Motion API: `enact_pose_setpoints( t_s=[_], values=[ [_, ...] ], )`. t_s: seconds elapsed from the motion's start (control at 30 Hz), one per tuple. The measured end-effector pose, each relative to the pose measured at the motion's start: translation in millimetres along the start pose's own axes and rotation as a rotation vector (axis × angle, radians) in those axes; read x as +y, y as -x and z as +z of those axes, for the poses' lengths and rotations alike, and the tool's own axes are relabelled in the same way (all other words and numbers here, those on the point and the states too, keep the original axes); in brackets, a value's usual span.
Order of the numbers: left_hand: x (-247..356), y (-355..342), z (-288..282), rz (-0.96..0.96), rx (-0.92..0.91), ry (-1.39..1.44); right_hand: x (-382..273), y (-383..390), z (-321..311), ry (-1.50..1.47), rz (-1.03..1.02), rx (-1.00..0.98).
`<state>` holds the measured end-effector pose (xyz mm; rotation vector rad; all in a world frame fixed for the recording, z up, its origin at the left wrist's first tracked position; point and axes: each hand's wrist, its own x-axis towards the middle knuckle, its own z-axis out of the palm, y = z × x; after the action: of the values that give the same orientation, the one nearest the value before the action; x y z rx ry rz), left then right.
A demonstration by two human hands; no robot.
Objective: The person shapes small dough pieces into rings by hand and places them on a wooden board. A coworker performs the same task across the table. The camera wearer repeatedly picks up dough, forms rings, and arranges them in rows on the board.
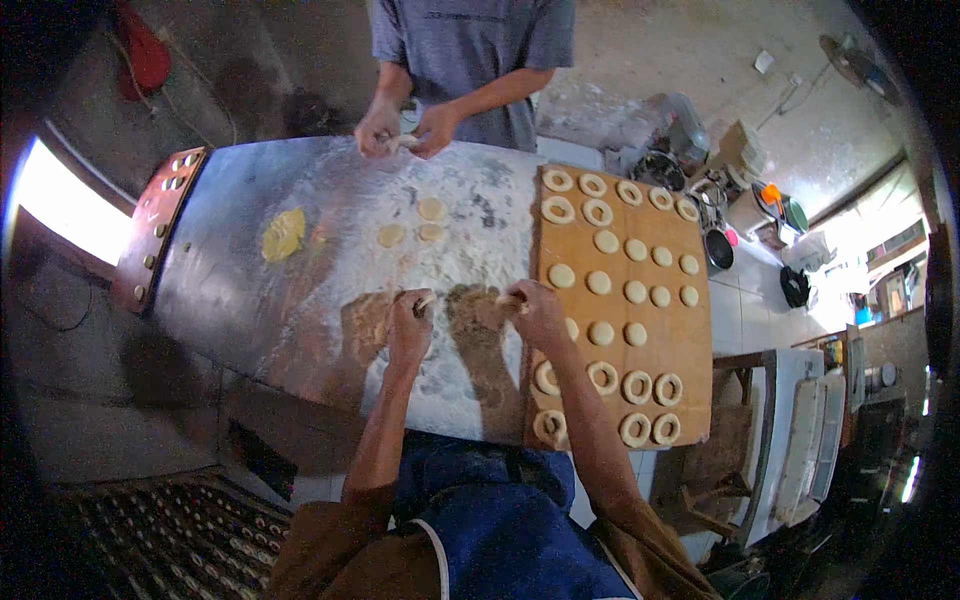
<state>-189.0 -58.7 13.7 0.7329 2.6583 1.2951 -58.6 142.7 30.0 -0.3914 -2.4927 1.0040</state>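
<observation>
Over the floured metal table (250,310), my left hand (408,330) is closed, with a pale bit of dough (427,300) showing at its fingertips. My right hand (540,318) is also closed, beside the left edge of a wooden board (620,220); something pale shows at its fingertips, too blurred to make out. Dough rings (637,388) lie along the board's far and near ends, with round dough pieces (601,334) between them. Beyond my hands, three flat dough rounds (431,209) rest in the flour.
Across the table a co-worker's hands (405,130) hold a piece of dough. A yellow lump (284,235) lies on the table's left part. Another board (158,230) with small pieces stands at the left end. Pans and containers (715,200) are on the right; a filled rack (190,540) is lower left.
</observation>
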Motion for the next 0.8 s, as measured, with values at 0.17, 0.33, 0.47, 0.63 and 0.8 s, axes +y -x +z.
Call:
enact_pose_setpoints(
  t_s=[0.17, 0.33, 0.47, 0.63, 0.8],
  values=[
    [-65, -16, -10, 0.019, 0.193, -0.384, 1, -71, 98, 0.336, 0.066, -0.032],
    [-41, -12, -22, 0.146, 0.301, -0.265, 2, -76, 105, 0.514, 0.018, 0.082],
    [-33, -19, -4, 0.109, -0.051, 0.362, -27, -52, 83, -0.016, 0.252, 0.000],
    [-18, -21, 0, 0.071, -0.212, 0.571, -54, -29, 70, -0.391, 0.360, 0.108],
    [5, -20, -8, 0.002, -0.250, 0.599, -79, -24, 68, -0.458, 0.332, 0.222]
  ],
)
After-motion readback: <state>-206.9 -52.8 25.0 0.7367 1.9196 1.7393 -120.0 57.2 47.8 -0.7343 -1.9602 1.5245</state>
